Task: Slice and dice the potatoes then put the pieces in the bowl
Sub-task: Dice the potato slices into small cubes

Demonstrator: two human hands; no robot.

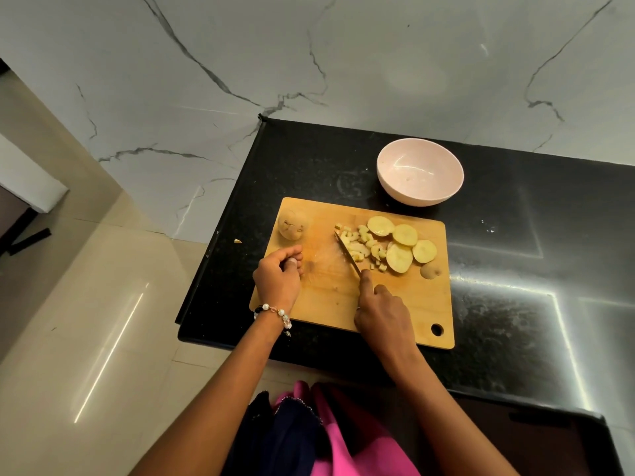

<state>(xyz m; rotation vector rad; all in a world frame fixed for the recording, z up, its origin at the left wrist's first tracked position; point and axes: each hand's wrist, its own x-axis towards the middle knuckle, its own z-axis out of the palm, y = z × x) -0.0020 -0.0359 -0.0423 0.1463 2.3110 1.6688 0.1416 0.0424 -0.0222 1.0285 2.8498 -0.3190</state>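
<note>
We grip the knife (347,253) in our right hand (383,312), blade beside the diced potato (362,247) mid-board; left hand (279,274) is curled, contents unclear. Advise sweeping gently toward the far bowl (420,171).

The handle of the knife (348,254) is hidden inside the right hand (383,312), so only the blade shows at the centre of the frame. The fingers (292,259) of the left hand (278,278) are curled under at the left edge of the cutting board (330,297), and it is not possible to tell if they hold something. The desk (515,304) is cut off by the right edge of the frame, and both forearms run out at the bottom edge.
</note>
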